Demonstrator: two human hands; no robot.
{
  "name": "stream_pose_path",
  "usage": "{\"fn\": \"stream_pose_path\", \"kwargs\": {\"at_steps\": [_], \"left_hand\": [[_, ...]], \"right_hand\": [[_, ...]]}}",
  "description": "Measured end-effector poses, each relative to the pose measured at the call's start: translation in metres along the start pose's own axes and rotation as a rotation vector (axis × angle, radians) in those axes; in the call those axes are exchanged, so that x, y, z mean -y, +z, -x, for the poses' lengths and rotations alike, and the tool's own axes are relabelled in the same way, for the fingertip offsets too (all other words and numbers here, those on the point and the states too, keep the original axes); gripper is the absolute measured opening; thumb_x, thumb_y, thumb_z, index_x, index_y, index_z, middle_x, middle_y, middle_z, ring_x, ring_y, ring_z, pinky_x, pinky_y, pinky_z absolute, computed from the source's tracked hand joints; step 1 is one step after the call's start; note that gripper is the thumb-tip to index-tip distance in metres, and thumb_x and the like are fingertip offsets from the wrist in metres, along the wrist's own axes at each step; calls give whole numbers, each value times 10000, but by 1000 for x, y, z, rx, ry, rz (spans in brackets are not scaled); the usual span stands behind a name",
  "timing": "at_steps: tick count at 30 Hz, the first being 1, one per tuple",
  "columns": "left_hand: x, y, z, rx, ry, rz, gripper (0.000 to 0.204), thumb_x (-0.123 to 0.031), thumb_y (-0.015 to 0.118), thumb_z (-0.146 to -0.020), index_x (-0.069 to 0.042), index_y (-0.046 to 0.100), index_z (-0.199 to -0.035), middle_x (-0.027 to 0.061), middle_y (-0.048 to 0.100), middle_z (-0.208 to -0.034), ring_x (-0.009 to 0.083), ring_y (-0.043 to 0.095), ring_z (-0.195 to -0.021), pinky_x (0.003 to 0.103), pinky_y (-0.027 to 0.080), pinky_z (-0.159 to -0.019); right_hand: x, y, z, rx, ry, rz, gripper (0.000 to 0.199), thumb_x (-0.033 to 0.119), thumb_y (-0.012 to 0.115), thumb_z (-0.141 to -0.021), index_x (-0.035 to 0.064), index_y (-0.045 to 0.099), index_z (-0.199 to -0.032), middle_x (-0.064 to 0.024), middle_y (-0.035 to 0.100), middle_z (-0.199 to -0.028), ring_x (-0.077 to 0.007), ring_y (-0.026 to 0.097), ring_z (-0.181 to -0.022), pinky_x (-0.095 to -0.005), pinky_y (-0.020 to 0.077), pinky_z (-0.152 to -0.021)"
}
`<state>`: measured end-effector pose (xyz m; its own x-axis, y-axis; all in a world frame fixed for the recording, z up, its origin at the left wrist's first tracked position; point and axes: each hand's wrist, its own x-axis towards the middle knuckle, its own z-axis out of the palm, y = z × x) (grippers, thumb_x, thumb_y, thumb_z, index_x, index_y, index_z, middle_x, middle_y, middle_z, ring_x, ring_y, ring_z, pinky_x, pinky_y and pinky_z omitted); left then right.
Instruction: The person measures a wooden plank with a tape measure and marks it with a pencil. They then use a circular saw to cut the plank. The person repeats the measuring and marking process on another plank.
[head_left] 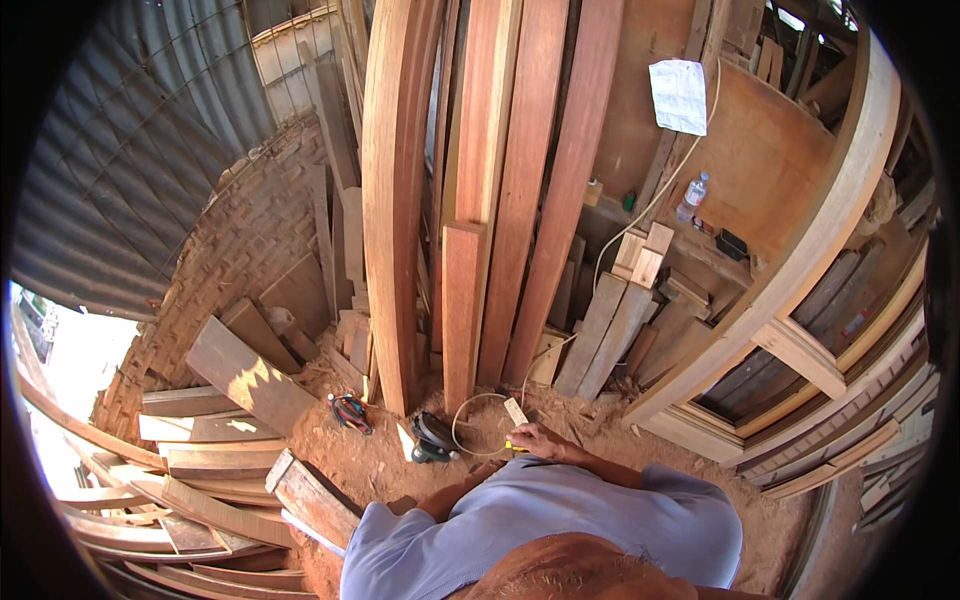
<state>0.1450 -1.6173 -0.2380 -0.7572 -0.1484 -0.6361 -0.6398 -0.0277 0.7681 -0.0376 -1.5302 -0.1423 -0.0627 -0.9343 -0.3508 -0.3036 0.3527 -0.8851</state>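
Note:
My right hand [540,440] is closed in front of my chest, its fingers curled at a small yellow object [516,446] too small to make out. My left hand [488,468] lies low against the blue shirt, mostly hidden, and its fingers do not show. Just beyond the right hand, a pale power strip [514,411] with a cream cord rests on the dirt floor. A dark power tool [432,438] sits left of it. Farther left lies a small bundle of red and black cords or tools [350,413].
Tall reddish planks [535,180] stand ahead, with a shorter board [462,310] before them. Stacked timber [215,455] fills the left. A wooden frame [790,290] leans at the right. A water bottle [692,196] and a paper sheet [679,96] are at the far right.

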Motion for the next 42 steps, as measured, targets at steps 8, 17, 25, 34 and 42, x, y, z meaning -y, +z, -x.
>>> {"fn": "stream_pose_path", "kwargs": {"at_steps": [8,17,25,34,42], "left_hand": [[11,-4,11,-16,-13,2,374,-365,705,-837,-91,753,-1088,183,742,-1069,319,708,-1015,421,543,-873],[30,-9,29,-45,-40,11,369,-365,705,-837,-95,755,-1084,185,741,-1068,322,708,-1016,422,543,-874],[29,-6,30,-79,-43,17,365,-365,705,-838,-98,757,-1081,187,741,-1068,324,709,-1017,422,544,-874],[39,-16,33,-255,-97,-70,360,-365,705,-838,-101,760,-1077,188,740,-1067,327,709,-1018,423,544,-874],[117,-58,1,-947,-180,-75,423,-383,746,-835,-64,717,-1111,164,732,-1058,306,689,-1040,402,527,-912]], "right_hand": [[-17,9,-1,-9,-13,24,571,544,613,-958,10,726,-1125,-144,749,-989,-216,704,-938,-345,541,-844],[-14,17,1,11,-30,-19,493,455,597,-1005,-17,714,-1086,-110,725,-927,-152,656,-888,-330,523,-790],[3,19,-4,10,-35,-16,546,498,598,-986,-24,714,-1092,-129,735,-948,-179,673,-907,-342,529,-810],[0,13,-8,-21,-9,-35,527,480,616,-980,-21,706,-1115,-150,733,-995,-193,674,-946,-346,531,-832],[18,5,1,-51,71,-27,541,483,627,-973,-21,696,-1158,-171,726,-1055,-232,678,-1001,-359,526,-877]]}}
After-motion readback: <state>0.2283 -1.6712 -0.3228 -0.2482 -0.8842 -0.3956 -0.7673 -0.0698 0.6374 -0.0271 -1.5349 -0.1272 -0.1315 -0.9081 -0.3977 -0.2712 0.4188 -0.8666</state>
